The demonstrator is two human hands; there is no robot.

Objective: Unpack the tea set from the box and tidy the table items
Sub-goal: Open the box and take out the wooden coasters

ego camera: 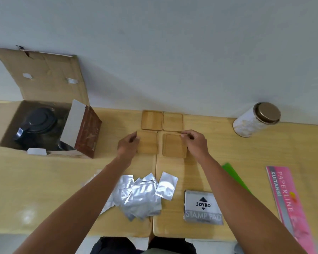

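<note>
Several square wooden coasters lie in a block at the far middle of the table. My left hand [127, 144] grips the left edge of the near-left coaster [148, 143]. My right hand [194, 142] pinches the far right corner of the near-right coaster [173, 147]. Two more coasters [152, 119] [173, 121] lie flat just behind them. At the far left stands the open cardboard box [44, 85], with a dark teapot [36, 125] inside and a brown inner box [87, 132] leaning at its right side.
A pile of silver foil sachets [145, 196] lies near the front edge. To its right is a silver stamp pad tin [202, 208], a green sheet [233, 174] and a pink receipt book [286, 200]. A white jar with a bronze lid [255, 120] stands far right by the wall.
</note>
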